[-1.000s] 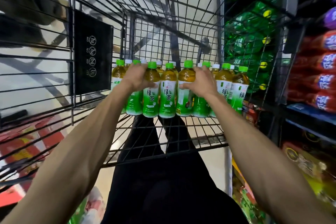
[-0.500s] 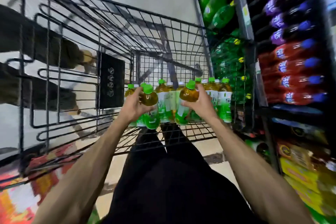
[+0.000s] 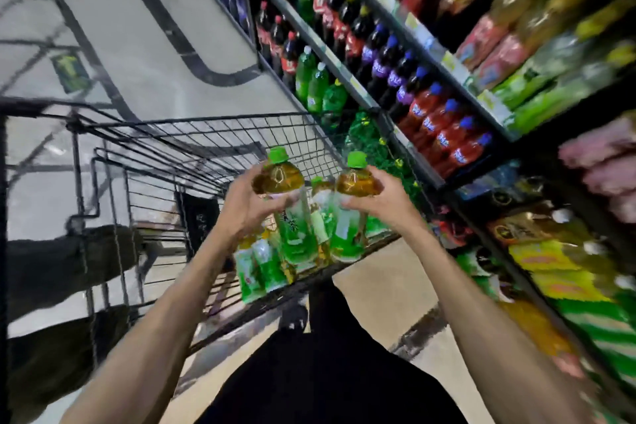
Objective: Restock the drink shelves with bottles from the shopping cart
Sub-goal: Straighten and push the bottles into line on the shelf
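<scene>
My left hand (image 3: 246, 210) grips a green tea bottle (image 3: 290, 203) with a green cap and green label, held above the cart. My right hand (image 3: 378, 200) grips a second green tea bottle (image 3: 351, 213) of the same kind. The two bottles are close together, tilted a little. Below them, more green tea bottles (image 3: 261, 268) stand in the black wire shopping cart (image 3: 206, 148). The drink shelves (image 3: 430, 55) rise to the right, packed with bottles.
Large green, dark cola, purple-labelled and red soda bottles (image 3: 447, 127) fill the shelf rows at right. Yellow and green packs (image 3: 568, 282) lie on the lower shelf. The tiled aisle floor (image 3: 137, 27) stretches ahead. Dark shapes show left of the cart.
Both hands have lifted one green tea bottle each up out of the row in the cart. The view has swung up and right toward the shelves.
</scene>
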